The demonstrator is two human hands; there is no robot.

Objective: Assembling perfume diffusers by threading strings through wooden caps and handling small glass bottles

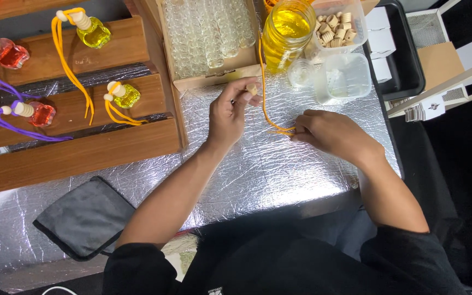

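Hands: left (230, 112) pinches wooden cap (252, 89), right (329, 131) pinches orange cord (263, 98); jar (288, 33) holds yellow liquid.

Bright overhead light, hard glare off the crinkled foil tabletop (279, 164), dark right edge.

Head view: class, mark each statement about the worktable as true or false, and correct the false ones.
1. The left hand pinches a small wooden cap on an orange cord. True.
2. The jar holds red liquid. False: the liquid is yellow.
3. The right hand holds the cord's lower end against the foil table. True.
4. The grey cloth lies under the right hand. False: it lies at the lower left, apart from both hands.
5. The box behind the left hand is full of wooden caps. False: it holds clear glass bottles.
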